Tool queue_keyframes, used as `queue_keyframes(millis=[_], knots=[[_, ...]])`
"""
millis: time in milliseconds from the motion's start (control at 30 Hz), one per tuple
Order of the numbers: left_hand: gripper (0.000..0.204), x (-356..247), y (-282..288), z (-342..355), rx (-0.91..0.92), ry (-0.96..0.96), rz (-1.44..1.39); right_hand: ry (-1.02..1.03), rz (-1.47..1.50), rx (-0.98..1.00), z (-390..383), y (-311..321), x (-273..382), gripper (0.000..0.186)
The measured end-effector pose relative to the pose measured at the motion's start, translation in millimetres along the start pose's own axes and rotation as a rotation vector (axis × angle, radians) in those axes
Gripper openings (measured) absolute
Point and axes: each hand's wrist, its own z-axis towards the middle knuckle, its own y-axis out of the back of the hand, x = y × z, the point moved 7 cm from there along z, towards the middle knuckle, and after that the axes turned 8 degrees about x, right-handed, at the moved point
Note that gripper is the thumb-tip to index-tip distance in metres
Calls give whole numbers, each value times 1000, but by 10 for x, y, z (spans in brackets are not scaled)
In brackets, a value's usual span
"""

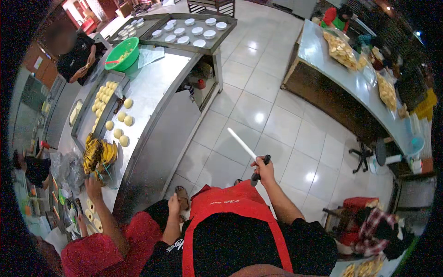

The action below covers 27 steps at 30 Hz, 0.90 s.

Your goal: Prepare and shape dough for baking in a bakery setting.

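My right hand [263, 170] is closed round the black grip of a long, pale stick-like tool [242, 144]. Its white shaft points up and to the left over the floor; whether it is a blade or a rod I cannot tell. Black parts show above and below my fist. My left hand [174, 204] hangs low by my side with its fingers curled. Anything inside it is hidden. Left of it stands a co-worker in red, whose hand [93, 189] reaches to a bunch of bananas [99, 156] on the metal counter [152, 85].
Dough balls [122, 116] lie on the counter, near a green basin [122, 54] and a tray [220, 38] of white round tubs. Another person [76, 55] stands behind the counter. Bagged food [340, 50] lies on the right table [318, 51]. A wheeled chair [362, 154] stands beside it.
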Motion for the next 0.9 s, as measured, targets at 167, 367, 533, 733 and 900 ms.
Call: queue_keyframes(millis=[167, 367, 533, 733, 900], knots=[[31, -1170, -87, 54, 5, -88, -162, -46, 21, 251, 558, -545, 550, 35], [18, -1932, -13, 355, -74, -336, -431, -96, 0, 638, 1194, -1309, 911, 42], [16, -2334, 259, 968, -214, -366, -339, -110, -94, 633, 1637, -1815, 1051, 39], [19, -3257, 480, 1712, -207, -418, -349, -122, -126, 579, 2335, -2420, 1414, 36], [19, -3694, 718, 2019, -289, -521, -146, -98, -186, 602, 3018, -3099, 1585, 39]])
